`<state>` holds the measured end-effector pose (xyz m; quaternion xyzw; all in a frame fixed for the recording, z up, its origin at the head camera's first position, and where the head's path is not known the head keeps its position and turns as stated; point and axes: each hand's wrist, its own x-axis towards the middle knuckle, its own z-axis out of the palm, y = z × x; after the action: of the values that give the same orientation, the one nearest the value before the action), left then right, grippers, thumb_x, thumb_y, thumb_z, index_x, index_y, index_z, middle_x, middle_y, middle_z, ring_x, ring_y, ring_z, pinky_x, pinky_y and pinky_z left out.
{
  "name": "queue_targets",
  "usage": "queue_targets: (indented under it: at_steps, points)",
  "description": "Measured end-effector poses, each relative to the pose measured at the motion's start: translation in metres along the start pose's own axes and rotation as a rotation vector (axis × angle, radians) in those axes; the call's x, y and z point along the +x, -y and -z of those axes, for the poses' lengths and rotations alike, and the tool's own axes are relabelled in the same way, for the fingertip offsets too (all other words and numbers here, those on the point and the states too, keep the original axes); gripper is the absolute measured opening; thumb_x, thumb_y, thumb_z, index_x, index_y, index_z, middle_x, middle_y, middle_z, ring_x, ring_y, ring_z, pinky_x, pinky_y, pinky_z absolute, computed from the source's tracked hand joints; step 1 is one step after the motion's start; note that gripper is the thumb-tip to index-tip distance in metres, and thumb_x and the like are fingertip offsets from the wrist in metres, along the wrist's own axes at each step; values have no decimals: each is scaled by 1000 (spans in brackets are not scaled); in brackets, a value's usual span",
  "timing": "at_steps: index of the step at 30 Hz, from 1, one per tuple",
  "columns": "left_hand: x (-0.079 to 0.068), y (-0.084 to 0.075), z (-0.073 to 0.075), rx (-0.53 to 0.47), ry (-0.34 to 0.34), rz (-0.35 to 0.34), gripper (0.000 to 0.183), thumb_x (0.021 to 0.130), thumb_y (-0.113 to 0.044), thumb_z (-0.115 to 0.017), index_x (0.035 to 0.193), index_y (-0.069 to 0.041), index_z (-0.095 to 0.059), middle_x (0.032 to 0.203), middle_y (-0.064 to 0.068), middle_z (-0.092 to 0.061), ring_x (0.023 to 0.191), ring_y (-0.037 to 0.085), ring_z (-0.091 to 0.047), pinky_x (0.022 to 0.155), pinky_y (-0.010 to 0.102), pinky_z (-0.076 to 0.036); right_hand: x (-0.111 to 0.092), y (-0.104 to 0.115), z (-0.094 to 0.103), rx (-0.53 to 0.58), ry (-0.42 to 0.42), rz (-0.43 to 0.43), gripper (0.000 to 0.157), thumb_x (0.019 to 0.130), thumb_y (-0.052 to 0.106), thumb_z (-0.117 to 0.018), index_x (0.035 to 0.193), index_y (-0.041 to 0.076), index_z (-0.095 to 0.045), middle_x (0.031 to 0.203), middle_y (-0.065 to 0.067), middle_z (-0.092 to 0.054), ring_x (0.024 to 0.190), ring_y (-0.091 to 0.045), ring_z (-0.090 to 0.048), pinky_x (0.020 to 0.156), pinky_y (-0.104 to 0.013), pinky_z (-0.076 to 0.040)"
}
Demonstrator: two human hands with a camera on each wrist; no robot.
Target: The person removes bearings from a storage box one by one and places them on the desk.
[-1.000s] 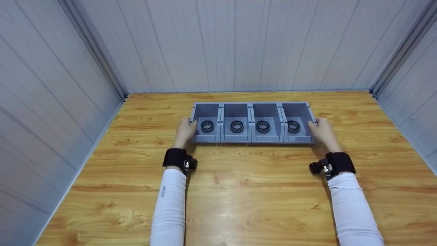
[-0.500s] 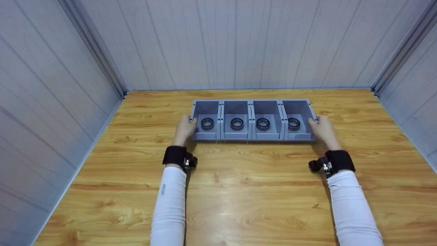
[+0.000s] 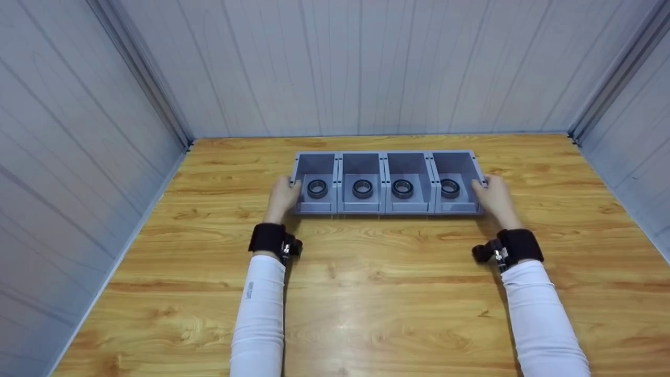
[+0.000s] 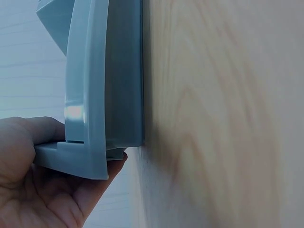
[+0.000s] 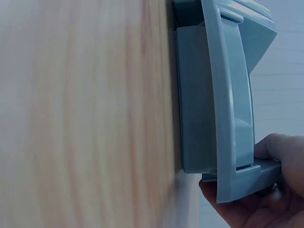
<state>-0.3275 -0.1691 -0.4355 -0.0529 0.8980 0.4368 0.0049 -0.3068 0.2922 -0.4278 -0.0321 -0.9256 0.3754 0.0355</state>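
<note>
A row of several joined grey storage bins (image 3: pixel 361 208) stands on the wooden table toward its far side. Each compartment holds one dark ring-shaped bearing (image 3: pixel 362 196) lying flat on its floor. At the row's left end my left hand (image 3: pixel 283 199) grips the side wall, thumb over the top edge on the inside. My right hand (image 3: pixel 495 200) holds the opposite end wall in the same way. In the left wrist view, fingers of the left hand (image 4: pixel 52 199) curl under the bin's lipped front. The right wrist view shows the right hand (image 5: pixel 280 199) gripping likewise, bin base close over the tabletop.
The wood-grain table (image 3: pixel 366 293) extends in front of the bins and to both sides. A pale panel wall (image 3: pixel 340 68) rises behind, with side walls left and right. Black wrist straps with cameras (image 3: pixel 268 238) sit on both wrists.
Everything in the head view, table edge included, sits slightly higher than a second ago. Both hands keep their grip, and the bins and bearings hold their places relative to each other.
</note>
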Motion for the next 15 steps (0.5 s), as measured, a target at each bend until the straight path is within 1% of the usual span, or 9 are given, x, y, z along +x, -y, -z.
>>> queue_targets:
  at_steps: [2, 4, 6, 7, 8, 10, 13, 15]
  points:
    - [1, 1, 0, 6, -4, -6, 22, 96, -17, -46, 75, -9, -46, 69, 2, -40, 64, 17, -43, 58, 27, -36, 0, 1, 0, -12, 5, -7, 33, 98, 18, -45, 111, -11, -56, 74, -8, -49, 64, -14, -45, 59, -25, -39]
    - [1, 1, 0, 9, -9, -12, 23, 96, -17, -46, 73, -9, -46, 68, 1, -40, 63, 16, -43, 57, 27, -36, 0, 2, 0, -13, 20, -21, 36, 98, 18, -45, 116, -12, -55, 84, -15, -55, 70, -17, -48, 63, -26, -40]
    - [1, 1, 0, 7, -11, -14, 24, 96, -17, -46, 73, -9, -46, 68, 1, -40, 63, 16, -43, 57, 27, -37, -1, 3, 1, -9, 36, -32, 39, 98, 19, -44, 122, -12, -52, 96, -22, -57, 76, -20, -50, 67, -27, -41]
    - [1, 1, 0, 6, -11, -14, 23, 96, -17, -46, 74, -8, -46, 68, 2, -40, 63, 17, -44, 58, 27, -37, -1, 3, 1, -7, 40, -36, 40, 99, 19, -44, 124, -12, -51, 101, -24, -58, 79, -21, -50, 68, -27, -41]
    - [1, 1, 0, 3, -10, -13, 23, 96, -17, -46, 75, -7, -47, 69, 2, -41, 64, 17, -44, 58, 27, -37, -2, 2, 2, -5, 40, -38, 41, 99, 19, -43, 124, -12, -51, 102, -25, -58, 80, -21, -50, 69, -27, -41]
    - [0, 0, 0, 2, -12, -12, 21, 96, -17, -47, 78, -6, -50, 70, 2, -41, 66, 18, -45, 60, 28, -38, -2, 2, 2, 2, 35, -36, 40, 98, 19, -44, 122, -12, -52, 97, -23, -58, 77, -20, -50, 66, -25, -41]
    - [-1, -1, -1, 17, -21, -20, 20, 96, -16, -47, 82, -3, -52, 72, 3, -41, 69, 19, -44, 62, 28, -37, -3, 1, 2, -2, 10, -22, 37, 97, 20, -46, 116, -11, -56, 82, -12, -54, 69, -16, -47, 61, -24, -39]
    - [-1, -2, -1, 26, -18, -24, 20, 96, -16, -46, 84, -1, -53, 72, 3, -40, 70, 20, -44, 63, 29, -36, -3, 1, 2, -5, -6, -14, 36, 97, 20, -47, 113, -10, -58, 76, -8, -51, 64, -13, -45, 58, -24, -38]
